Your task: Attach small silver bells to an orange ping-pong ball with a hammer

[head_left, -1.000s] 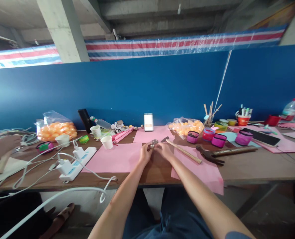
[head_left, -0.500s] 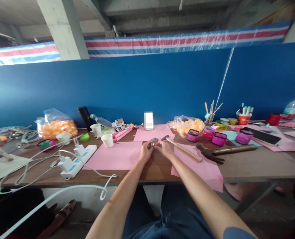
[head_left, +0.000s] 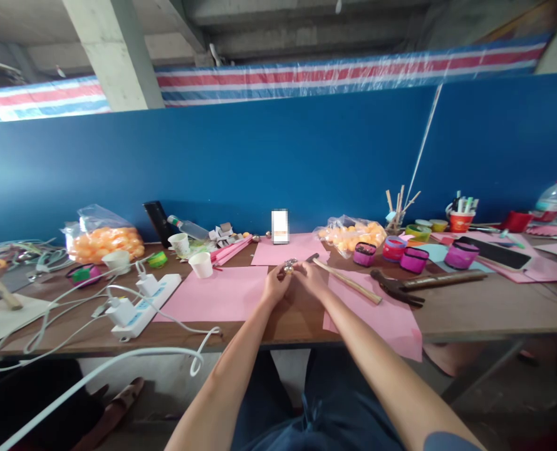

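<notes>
Left hand and right hand: brought together, fingertips pinched on a small shiny metal object, seemingly a cluster of little balls, held just above the table. Hammer lies untouched beside the right hand. Work apparently mid-course.

You are sitting at a long wooden table facing a blue wall. A concrete pillar is rising to the bare concrete ceiling, and daylight is glowing through a striped plastic sheet above the wall.
</notes>
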Tool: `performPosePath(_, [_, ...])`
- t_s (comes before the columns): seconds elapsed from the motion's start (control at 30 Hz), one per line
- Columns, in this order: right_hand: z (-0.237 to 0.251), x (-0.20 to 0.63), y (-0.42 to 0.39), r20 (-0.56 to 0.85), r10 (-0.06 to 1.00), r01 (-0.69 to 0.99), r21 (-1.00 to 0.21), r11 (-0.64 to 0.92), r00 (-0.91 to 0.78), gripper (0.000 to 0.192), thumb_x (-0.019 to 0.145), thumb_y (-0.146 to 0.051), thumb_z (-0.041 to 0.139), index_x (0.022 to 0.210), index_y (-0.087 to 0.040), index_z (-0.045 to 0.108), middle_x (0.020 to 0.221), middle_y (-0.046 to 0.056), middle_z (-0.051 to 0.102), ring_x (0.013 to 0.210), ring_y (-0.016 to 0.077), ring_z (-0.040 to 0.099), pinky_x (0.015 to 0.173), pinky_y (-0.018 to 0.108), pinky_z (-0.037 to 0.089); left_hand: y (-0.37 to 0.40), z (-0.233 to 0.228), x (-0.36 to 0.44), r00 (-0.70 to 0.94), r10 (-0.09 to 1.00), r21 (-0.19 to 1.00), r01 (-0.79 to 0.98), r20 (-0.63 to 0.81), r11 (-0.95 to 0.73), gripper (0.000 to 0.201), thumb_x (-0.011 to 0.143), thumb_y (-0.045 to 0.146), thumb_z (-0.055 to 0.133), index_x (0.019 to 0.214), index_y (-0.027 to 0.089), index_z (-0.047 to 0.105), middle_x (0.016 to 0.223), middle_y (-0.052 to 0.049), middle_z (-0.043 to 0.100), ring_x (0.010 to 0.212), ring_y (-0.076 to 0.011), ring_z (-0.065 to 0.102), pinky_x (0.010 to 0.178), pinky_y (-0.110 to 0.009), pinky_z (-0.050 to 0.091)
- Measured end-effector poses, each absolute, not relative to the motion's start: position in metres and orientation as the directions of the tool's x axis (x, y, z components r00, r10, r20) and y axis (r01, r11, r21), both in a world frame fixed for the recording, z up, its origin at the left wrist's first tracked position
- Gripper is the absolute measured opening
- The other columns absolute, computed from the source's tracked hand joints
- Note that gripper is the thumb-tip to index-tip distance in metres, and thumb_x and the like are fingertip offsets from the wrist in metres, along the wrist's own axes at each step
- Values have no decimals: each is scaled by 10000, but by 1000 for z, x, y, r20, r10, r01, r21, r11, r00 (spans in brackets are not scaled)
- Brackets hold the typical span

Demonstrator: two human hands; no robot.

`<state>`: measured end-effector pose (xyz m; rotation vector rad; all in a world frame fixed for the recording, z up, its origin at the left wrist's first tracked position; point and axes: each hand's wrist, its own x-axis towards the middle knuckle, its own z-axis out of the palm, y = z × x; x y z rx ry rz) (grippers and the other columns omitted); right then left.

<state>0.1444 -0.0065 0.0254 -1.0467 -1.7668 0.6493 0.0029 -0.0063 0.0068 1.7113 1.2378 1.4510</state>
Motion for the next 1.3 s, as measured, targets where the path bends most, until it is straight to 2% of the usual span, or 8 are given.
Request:
performPosePath(0.23, [25, 145, -6, 465, 858, 343, -787, 514, -219, 252, 766, -321, 546, 972, -193, 614, 998, 73, 656, 956, 204, 592, 865, 335, 429, -7, 7, 0, -51, 913, 888, 260, 406, -380, 266, 732, 234, 567, 984, 156, 598, 907, -82, 660, 805, -173, 619, 745, -315, 490])
performPosePath(0.5, [29, 145, -10, 470, 851, 342, -779, 525, -237, 270, 728, -315, 593, 968, -195, 619, 955, 54, 669, 905, 196, 612, 834, 327, 451, -3, 0, -2, -50, 923, 906, 219, 380, -361, 263, 709, 253, 592, 948, 143, 580, 887, -84, 652, 782, -167, 617, 733, -323, 491])
performPosePath(0.67, [27, 146, -8, 470, 860, 357, -782, 511, -200, 297, 759, -364, 550, 990, -186, 610, 977, 70, 661, 926, 206, 602, 828, 333, 452, -3, -3, -2, 5, 917, 899, 196, 399, -392, 317, 722, 280, 574, 1017, 166, 572, 947, -82, 648, 834, -185, 610, 755, -328, 481])
performPosePath(0.83, [25, 144, -5, 474, 858, 349, -783, 514, -200, 297, 785, -380, 516, 1001, -199, 611, 1010, 65, 653, 967, 201, 587, 852, 324, 442, -4, -2, -2, -14, 905, 887, 202, 426, -414, 404, 717, 273, 581, 1107, 175, 544, 1025, -84, 633, 909, -190, 591, 813, -324, 457])
performPosePath(1.07, [27, 144, -7, 477, 849, 330, -782, 529, -228, 301, 782, -378, 522, 1000, -192, 617, 1016, 75, 651, 971, 205, 586, 859, 329, 437, -4, -1, -2, 2, 929, 920, 131, 371, -368, 355, 729, 338, 566, 1035, 160, 581, 930, -88, 658, 824, -189, 616, 722, -307, 494])
performPosePath(1.3, [29, 144, -11, 481, 836, 293, -786, 544, -263, 297, 783, -357, 519, 1004, -176, 599, 1009, 74, 647, 941, 195, 595, 838, 321, 450, -4, -2, 0, -35, 967, 966, -45, 254, -256, 325, 711, 376, 580, 942, 148, 579, 851, -83, 665, 720, -174, 636, 657, -310, 516])
